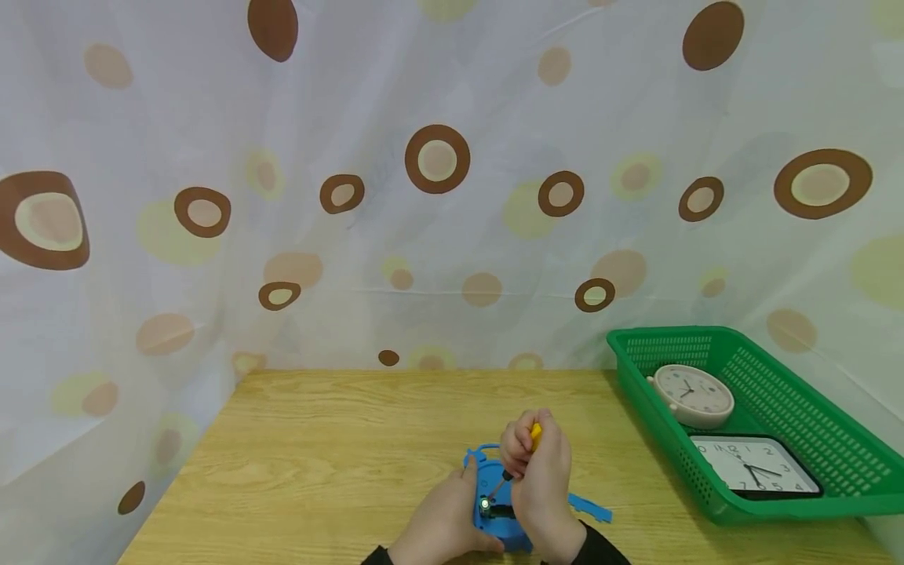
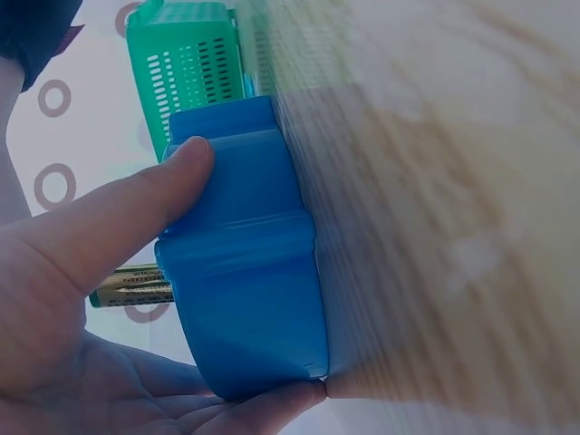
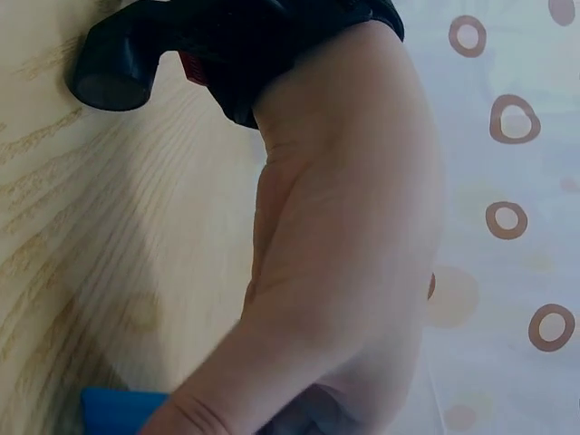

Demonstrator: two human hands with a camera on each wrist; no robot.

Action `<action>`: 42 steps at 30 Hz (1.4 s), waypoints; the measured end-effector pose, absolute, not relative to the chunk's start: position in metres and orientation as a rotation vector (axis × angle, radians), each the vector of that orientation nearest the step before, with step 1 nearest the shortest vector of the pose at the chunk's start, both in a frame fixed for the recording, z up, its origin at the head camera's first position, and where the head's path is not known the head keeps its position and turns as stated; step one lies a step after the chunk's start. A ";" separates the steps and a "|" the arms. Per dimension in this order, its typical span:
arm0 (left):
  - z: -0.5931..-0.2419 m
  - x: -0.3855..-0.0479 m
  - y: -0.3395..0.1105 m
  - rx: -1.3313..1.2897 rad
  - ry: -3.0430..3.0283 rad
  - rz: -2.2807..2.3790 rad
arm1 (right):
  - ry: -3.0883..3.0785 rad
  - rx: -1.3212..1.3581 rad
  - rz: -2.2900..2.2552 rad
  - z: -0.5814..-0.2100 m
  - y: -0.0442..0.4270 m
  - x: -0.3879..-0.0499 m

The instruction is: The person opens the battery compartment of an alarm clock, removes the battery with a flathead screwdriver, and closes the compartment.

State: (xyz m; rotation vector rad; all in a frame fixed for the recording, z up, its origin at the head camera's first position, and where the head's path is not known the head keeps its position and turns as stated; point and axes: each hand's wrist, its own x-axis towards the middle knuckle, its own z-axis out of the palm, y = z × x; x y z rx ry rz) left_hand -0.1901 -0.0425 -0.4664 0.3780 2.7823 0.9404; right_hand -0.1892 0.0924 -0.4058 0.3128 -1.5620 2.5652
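A blue clock body (image 1: 512,538) lies on the wooden table with its back up; its side (image 2: 245,299) fills the middle of the left wrist view. My left hand (image 1: 445,514) grips its left edge, thumb on the near side. My right hand (image 1: 544,479) holds a screwdriver (image 1: 535,436) with a yellow handle, its thin shaft slanting down to the left. The tip meets the area by a battery (image 1: 485,504) that sticks up from the clock's back, seen also as a gold and green cylinder (image 2: 136,286). My right fingertips are out of the right wrist view.
A green basket (image 1: 812,514) stands on the right, holding a round cream clock (image 1: 694,395) and a rectangular white-faced clock (image 1: 773,465) with a black frame. A blue strap piece (image 1: 592,508) reaches out right of my right hand. A patterned curtain (image 1: 438,259) hangs behind the table (image 1: 297,455).
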 end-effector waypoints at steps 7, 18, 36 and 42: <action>-0.467 -0.190 -0.044 0.384 2.786 0.954 | -1.513 0.270 2.577 -0.397 0.099 -0.195; -0.462 -0.191 -0.046 0.400 2.791 0.923 | -1.584 0.157 2.487 -0.388 0.136 -0.211; -0.463 -0.192 -0.046 0.366 2.753 0.930 | -2.283 -0.031 1.906 -0.421 0.212 -0.227; -0.462 -0.193 -0.046 0.381 2.766 0.953 | -2.633 -0.096 1.721 -0.427 0.229 -0.230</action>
